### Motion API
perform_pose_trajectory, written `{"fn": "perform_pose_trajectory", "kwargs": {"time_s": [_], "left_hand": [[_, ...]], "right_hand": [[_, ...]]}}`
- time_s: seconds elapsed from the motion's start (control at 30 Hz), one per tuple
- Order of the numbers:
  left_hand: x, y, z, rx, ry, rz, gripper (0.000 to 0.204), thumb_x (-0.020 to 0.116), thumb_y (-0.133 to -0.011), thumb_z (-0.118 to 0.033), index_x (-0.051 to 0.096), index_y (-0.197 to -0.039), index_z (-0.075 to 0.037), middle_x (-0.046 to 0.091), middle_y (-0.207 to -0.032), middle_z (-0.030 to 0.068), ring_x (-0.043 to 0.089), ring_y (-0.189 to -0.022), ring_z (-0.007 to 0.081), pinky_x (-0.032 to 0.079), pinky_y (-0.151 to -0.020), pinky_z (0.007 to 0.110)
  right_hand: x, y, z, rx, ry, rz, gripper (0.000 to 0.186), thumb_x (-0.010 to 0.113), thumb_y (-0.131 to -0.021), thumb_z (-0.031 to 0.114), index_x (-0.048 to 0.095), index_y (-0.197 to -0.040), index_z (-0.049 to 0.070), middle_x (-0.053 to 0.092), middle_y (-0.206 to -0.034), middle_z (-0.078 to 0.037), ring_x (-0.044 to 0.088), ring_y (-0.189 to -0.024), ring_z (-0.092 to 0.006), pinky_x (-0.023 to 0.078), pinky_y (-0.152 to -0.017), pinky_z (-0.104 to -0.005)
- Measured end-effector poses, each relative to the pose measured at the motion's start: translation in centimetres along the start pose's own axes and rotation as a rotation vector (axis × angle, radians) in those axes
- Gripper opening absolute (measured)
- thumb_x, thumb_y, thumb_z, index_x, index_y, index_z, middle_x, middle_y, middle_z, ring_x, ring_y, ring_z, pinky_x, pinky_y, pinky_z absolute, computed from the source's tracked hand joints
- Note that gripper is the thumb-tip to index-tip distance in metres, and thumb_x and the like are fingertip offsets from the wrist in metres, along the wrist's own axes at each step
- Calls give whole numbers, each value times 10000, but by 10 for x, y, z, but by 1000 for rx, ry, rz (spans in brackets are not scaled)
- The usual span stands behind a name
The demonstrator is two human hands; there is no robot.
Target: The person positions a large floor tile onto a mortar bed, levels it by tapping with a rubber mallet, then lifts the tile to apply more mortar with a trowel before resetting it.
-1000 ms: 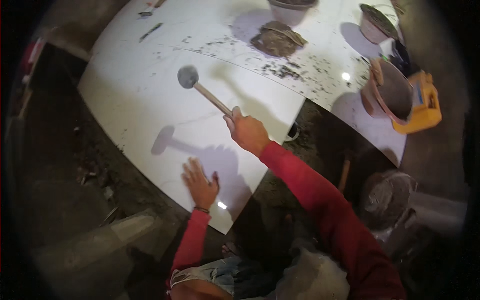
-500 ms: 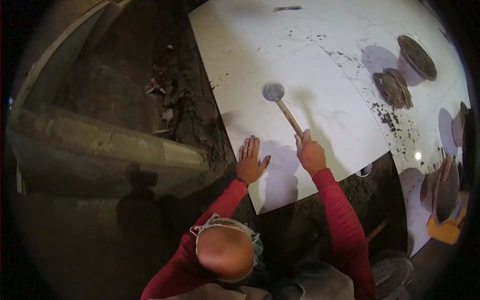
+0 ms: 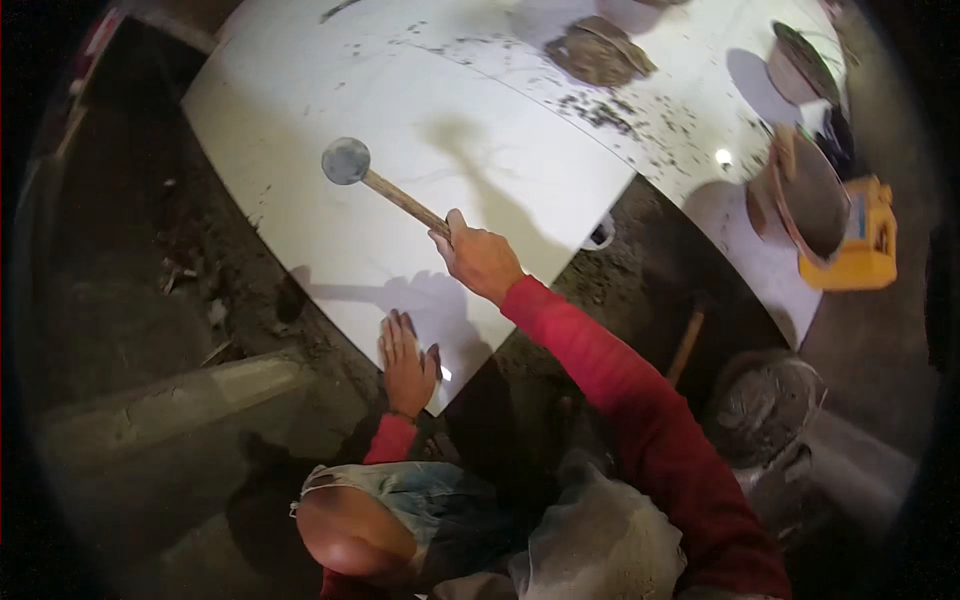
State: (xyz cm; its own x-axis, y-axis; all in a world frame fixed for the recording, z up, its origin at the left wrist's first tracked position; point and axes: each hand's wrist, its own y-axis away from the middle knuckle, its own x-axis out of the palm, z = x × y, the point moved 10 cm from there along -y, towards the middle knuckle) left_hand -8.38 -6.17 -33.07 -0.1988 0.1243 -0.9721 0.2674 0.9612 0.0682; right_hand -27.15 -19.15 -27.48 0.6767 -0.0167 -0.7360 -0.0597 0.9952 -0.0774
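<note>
- Right hand [image 3: 482, 264] has the mallet [image 3: 402, 204] by its wooden handle, fingers curled around it; the mallet's up over the white tile [image 3: 540, 210], head pointing toward the left edge.
- Left hand [image 3: 404, 365] is laid flat by the tile's near corner, fingers nearly together, thumb sticking out.
- Past the tile's right corner: a brownish bucket [image 3: 766, 205] beside a yellow jug [image 3: 868, 262].

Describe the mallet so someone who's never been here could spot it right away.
Find the large white tile in the middle of the view. Over it, the right hand grips the mallet, its head pointing up and left. That round grey head sets it apart from the other wooden handle, farther right and lower, which no hand holds.
</note>
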Motion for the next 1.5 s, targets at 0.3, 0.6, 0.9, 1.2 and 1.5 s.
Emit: {"fn": "perform_pose_trajectory", "kwargs": {"time_s": [0.3, 0.6, 0.9, 1.2, 1.5], "left_hand": [[-15, 20, -3, 71, 145, -56, 563, 593, -921, -272, 430, -1381, 8, 381, -1457, 228, 330, -1377, 376, 294, -1110, 466], [-71, 85, 103, -502, 486, -194, 178, 668, -917, -182, 645, -849, -19, 672, -766, 55, 605, -704, 115, 501, -635, 334], [-37, 123, 57, -553, 1274, 26, 218, 677, -904, -239, 665, -968, -30, 677, -929, 118, 647, -857, 216, 529, -779, 394], [-71, 180, 58, -590, 920, -111, 259, 646, -927, -242, 636, -1095, -45, 659, -1098, 134, 639, -1001, 239, 520, -850, 386], [-10, 105, 20, -243, 147, 67, 631, 580, -939, -339, 319, -1477, -139, 265, -1541, 123, 269, -1420, 286, 242, -1144, 473]], "right_hand": [[-30, 65, -42, 88, 3, 41, 333, 457, -990, 368, 455, -934, 41, 587, -551, -174, 600, -486, -382, 482, -455, -489], [-145, 78, -100, 33, 127, -455, 273, 445, -969, 268, 581, -978, 32, 604, -890, -222, 596, -792, -393, 493, -696, -481], [-317, 183, -516, 407, 240, -638, 428, 436, -931, 356, 615, -886, -30, 615, -898, -260, 592, -838, -424, 462, -741, -483], [-98, 107, -263, 556, -731, -427, 281, 566, -940, 199, 598, -1036, -63, 655, -930, -96, 628, -792, -221, 501, -692, -362], [-15, 63, -334, 821, -1303, -227, 285, 622, -927, 267, 597, -1056, 14, 571, -975, -44, 576, -910, -166, 481, -850, -320]]}}
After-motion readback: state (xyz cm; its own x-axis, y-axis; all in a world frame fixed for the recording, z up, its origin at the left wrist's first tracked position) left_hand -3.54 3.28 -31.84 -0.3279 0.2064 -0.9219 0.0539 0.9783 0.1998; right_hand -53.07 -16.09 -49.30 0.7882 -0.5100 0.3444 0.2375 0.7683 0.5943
